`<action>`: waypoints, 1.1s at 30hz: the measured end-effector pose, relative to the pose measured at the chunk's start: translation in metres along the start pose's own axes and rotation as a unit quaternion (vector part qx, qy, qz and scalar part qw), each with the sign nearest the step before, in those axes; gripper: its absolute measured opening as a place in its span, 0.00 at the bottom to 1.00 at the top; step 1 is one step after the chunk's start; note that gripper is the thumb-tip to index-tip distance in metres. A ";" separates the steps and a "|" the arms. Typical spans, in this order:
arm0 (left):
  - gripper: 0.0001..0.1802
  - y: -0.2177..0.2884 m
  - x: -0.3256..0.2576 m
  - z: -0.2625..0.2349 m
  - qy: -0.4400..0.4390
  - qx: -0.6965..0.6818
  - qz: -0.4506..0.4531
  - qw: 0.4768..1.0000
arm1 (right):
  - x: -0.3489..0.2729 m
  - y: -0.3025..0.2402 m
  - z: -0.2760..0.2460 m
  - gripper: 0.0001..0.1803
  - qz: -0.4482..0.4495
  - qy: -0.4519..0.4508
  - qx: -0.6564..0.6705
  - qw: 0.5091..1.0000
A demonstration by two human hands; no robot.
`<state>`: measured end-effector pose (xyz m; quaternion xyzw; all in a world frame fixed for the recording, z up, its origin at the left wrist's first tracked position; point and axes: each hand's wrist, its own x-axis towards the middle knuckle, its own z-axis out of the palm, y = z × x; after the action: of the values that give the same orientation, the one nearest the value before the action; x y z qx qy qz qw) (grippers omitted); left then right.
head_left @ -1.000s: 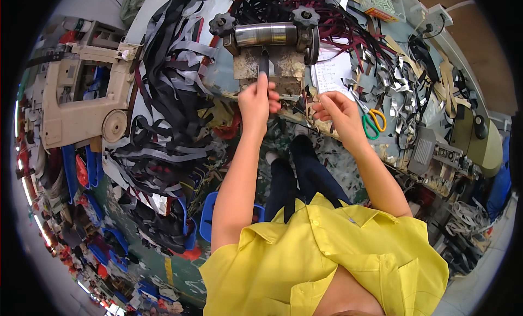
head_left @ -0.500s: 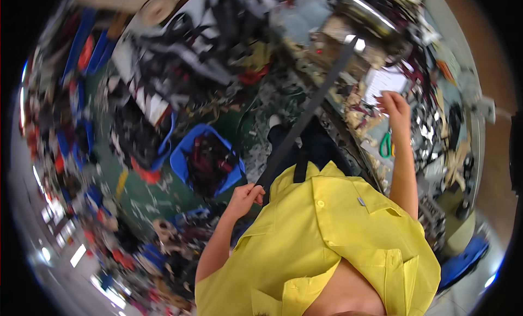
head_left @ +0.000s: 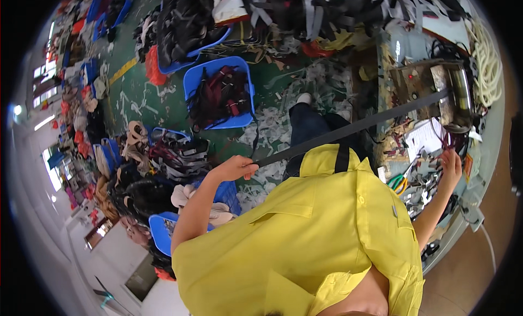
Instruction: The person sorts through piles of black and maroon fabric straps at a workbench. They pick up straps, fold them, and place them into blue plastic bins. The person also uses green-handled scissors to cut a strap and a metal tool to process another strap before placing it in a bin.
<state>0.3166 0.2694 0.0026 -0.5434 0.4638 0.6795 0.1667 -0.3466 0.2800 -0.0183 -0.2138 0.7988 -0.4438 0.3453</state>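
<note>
A long dark grey webbing strap runs taut across my front. Its near end is pinched in the closed fingers of my left hand. The far end reaches a boxy machine with a shiny metal cylinder on the workbench at my right. My right hand is beside the bench, below the machine, with its fingers drawn together. Dark red strips hang right by those fingertips; whether the fingers grip one cannot be made out. A white paper sheet lies close to that hand.
Scissors with green and yellow handles lie on the cluttered bench. On the green floor stands a blue basket of dark red and black straps. Another blue bin holds black pieces. Scraps litter the floor by my feet. Coiled pale cord is at far right.
The view has turned, so the bench now sits further right and the strap lies flatter. My left hand still holds the strap's end. My right hand has reached outward, near the dark red strips.
</note>
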 end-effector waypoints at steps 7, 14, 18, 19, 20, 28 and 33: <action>0.22 -0.021 -0.006 0.004 0.015 -0.023 -0.025 0.999 | 0.009 0.006 -0.015 0.15 0.005 -0.007 0.014 1.000; 0.23 -0.032 -0.015 0.004 0.039 -0.015 -0.058 0.997 | 0.019 0.018 -0.019 0.13 0.005 -0.019 0.023 1.000; 0.24 -0.046 -0.019 0.004 0.037 -0.041 -0.062 0.997 | 0.021 0.023 -0.022 0.13 0.015 -0.016 0.019 1.000; 0.24 -0.046 -0.020 0.004 0.039 -0.035 -0.067 0.996 | 0.022 0.022 -0.021 0.13 0.015 -0.017 0.018 1.000; 0.24 -0.045 -0.021 0.003 0.042 -0.028 -0.072 0.996 | 0.022 0.020 -0.019 0.14 0.018 -0.009 0.015 1.000; 0.24 -0.063 -0.025 -0.002 0.055 0.008 -0.048 0.997 | 0.020 0.013 -0.014 0.14 0.017 -0.002 0.007 1.000; 0.21 -0.061 -0.022 -0.008 0.058 0.020 -0.053 0.997 | 0.019 -0.002 -0.010 0.13 0.009 0.016 -0.028 0.999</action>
<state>0.3733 0.3002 -0.0049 -0.6023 0.4570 0.6274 0.1864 -0.3670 0.2720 -0.0197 -0.2089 0.8180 -0.4218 0.3308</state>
